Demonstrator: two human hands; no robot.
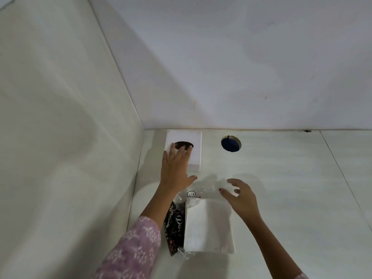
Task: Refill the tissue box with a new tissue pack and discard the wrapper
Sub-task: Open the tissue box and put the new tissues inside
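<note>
- Where the tabletop (281, 188) runs into the corner of two pale walls, a white tissue box (194, 156) tight against the far edge, close to the left wall, dark oval opening facing up.
- Left hand (176, 168) flat on the box's near-left part, fingers (182, 151) spread and released, tips reaching the opening's rim, grasping nothing.
- Right hand (241, 200) over the far right corner of the white tissue stack (209, 226), fingers loosely curled and apart; contact with the tissues hard to tell.
- Tissue stack near the front, between both forearms, well apart from the box.
- Clear wrapper (207, 184) crumpled just beyond the stack, touching it; dark printed part (175, 224) along the stack's left side, lettering only partly legible, partly hidden under the left forearm.
- Round hole in the tabletop (231, 143) right of the box, something dark blue inside, identity unclear.
- Open bare surface right of the hole and the stack, out to the frame edge.
- Patterned lilac sleeve (130, 252) cut off at the bottom.
</note>
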